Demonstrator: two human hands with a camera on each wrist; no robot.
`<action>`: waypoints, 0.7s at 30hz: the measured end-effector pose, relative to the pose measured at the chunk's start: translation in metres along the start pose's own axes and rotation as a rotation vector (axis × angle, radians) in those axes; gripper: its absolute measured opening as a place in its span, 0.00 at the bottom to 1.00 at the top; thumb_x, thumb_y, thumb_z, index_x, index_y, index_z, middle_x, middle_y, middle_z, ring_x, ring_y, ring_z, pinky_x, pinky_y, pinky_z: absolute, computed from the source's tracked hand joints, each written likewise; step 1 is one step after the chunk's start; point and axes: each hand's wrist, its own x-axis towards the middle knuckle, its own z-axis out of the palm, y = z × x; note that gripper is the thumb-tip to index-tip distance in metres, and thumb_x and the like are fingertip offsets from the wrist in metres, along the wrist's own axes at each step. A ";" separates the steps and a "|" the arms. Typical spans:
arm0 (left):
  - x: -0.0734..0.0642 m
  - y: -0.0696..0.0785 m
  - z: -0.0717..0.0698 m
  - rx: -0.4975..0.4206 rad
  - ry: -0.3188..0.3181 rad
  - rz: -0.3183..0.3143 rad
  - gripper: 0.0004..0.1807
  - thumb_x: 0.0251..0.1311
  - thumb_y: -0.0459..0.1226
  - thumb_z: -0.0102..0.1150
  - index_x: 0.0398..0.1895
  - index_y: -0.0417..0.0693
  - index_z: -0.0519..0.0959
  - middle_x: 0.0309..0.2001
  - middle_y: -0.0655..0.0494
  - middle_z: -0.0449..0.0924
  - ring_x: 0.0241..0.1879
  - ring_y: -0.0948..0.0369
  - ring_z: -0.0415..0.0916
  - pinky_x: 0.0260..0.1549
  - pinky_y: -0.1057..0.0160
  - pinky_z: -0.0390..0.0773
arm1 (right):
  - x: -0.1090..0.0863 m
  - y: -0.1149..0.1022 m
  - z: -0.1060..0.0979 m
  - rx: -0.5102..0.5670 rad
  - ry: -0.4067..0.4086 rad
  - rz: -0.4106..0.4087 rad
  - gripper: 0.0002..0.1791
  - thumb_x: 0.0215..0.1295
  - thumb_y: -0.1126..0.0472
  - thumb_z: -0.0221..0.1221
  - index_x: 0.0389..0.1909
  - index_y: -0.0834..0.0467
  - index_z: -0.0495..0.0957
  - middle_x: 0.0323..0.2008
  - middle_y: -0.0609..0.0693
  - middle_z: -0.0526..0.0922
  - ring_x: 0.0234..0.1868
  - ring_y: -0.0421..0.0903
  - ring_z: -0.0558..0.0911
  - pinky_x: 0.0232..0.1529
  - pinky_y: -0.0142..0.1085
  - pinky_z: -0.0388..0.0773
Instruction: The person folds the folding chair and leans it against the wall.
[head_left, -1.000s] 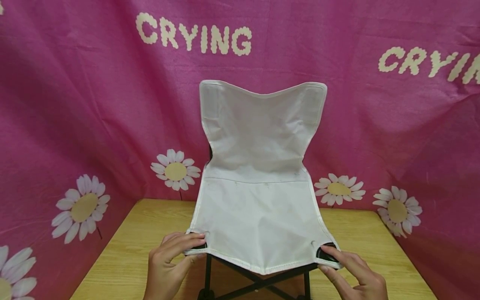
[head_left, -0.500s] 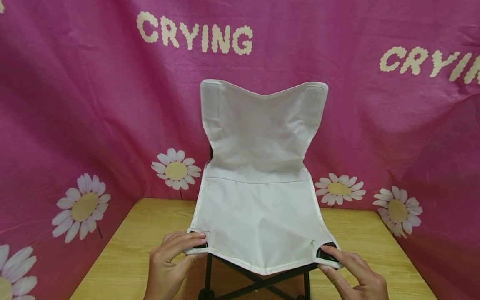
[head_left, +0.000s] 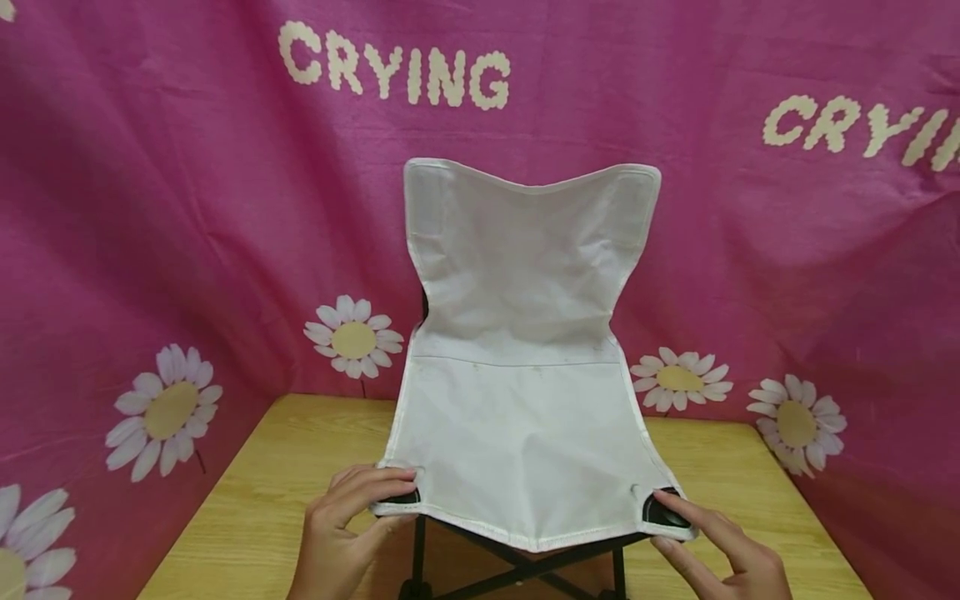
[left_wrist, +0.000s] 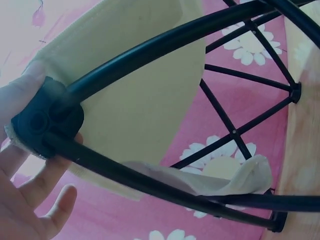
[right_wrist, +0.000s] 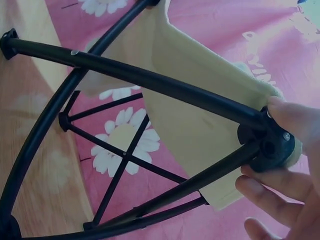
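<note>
A folding camping chair with a white fabric seat (head_left: 517, 433) and tall fabric backrest (head_left: 528, 250) stands unfolded, facing me. Its crossed black frame (head_left: 525, 568) shows beneath. At the seat's front left corner, my left hand (head_left: 341, 521) grips the fabric pocket, fingers on top and thumb below. My right hand (head_left: 731, 546) pinches the front right corner the same way. From underneath, the left wrist view shows a black joint piece (left_wrist: 47, 117) where tubes meet, between thumb and fingers. A matching joint (right_wrist: 272, 147) sits between the right thumb and fingers.
The chair stands on a light wooden table (head_left: 255, 500). Behind and at both sides hangs a pink cloth (head_left: 187, 167) printed with white daisies and lettering. Black leg tubes (left_wrist: 225, 135) cross below the seat, with joint feet (right_wrist: 10, 45) at the table.
The front right corner and my right hand have shifted slightly rightward, showing more of the black piece there. The left hand keeps its grip; the whole view has drifted a little.
</note>
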 end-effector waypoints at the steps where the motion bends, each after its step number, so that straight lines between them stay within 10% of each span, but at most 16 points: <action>1: 0.000 0.000 -0.001 0.005 -0.014 -0.006 0.20 0.31 0.23 0.70 0.35 0.42 0.82 0.38 0.48 0.81 0.40 0.55 0.75 0.50 0.65 0.63 | 0.000 0.000 0.000 0.007 -0.005 -0.003 0.27 0.52 0.58 0.64 0.55 0.42 0.72 0.46 0.46 0.78 0.37 0.32 0.76 0.33 0.23 0.74; 10: -0.001 -0.002 -0.011 0.000 -0.117 -0.014 0.23 0.33 0.22 0.68 0.40 0.42 0.81 0.41 0.47 0.81 0.42 0.57 0.77 0.55 0.64 0.60 | 0.002 0.005 -0.002 -0.037 0.142 -0.099 0.29 0.42 0.59 0.70 0.50 0.43 0.77 0.41 0.41 0.80 0.37 0.30 0.75 0.38 0.17 0.68; 15: 0.000 -0.004 -0.013 -0.002 -0.096 0.030 0.22 0.32 0.23 0.69 0.38 0.41 0.82 0.40 0.47 0.81 0.40 0.58 0.78 0.55 0.63 0.60 | 0.008 0.014 0.002 0.066 0.251 -0.283 0.29 0.31 0.66 0.74 0.43 0.53 0.81 0.37 0.47 0.77 0.37 0.33 0.73 0.38 0.16 0.67; 21: -0.001 -0.006 -0.013 -0.014 -0.095 0.021 0.22 0.31 0.23 0.69 0.38 0.41 0.82 0.39 0.47 0.81 0.40 0.58 0.78 0.55 0.63 0.60 | 0.012 0.021 0.004 0.200 0.161 -0.409 0.28 0.35 0.74 0.70 0.45 0.61 0.79 0.47 0.56 0.77 0.45 0.40 0.77 0.40 0.19 0.71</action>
